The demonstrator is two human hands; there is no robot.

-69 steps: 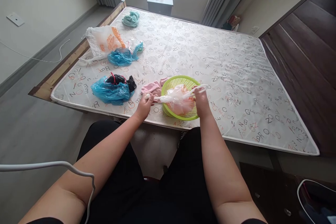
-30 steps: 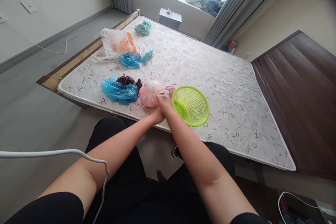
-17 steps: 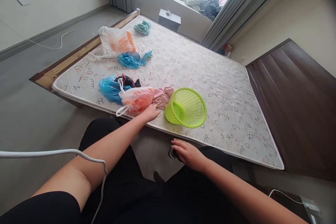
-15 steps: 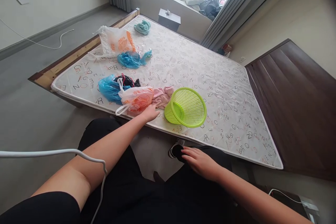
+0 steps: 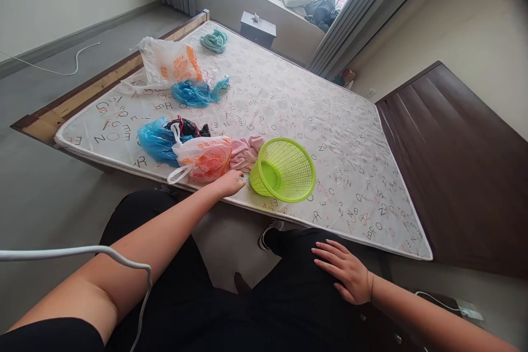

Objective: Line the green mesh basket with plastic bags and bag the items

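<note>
- Green basket (image 5: 295,168) sat mouth upward on the mattress (image 5: 338,121), close to the near edge and around the middle of that side.
- Pink cloth (image 5: 245,154) lay crumpled just left of it, followed along the same edge by a white bag (image 5: 210,159) printed in orange.
- Left hand (image 5: 234,182) was between bag and basket at that edge, fingers curled; from where I stood I could not tell whether they gripped anything.
- Right hand (image 5: 344,272) rested palm down on the person's black-clad thigh (image 5: 284,242), fingers loosely spread, holding nothing.
- A blue bag (image 5: 154,143), with a black bag (image 5: 190,127) against it, lay toward the near left corner.
- A teal cloth (image 5: 214,40) was by the far left corner.
</note>
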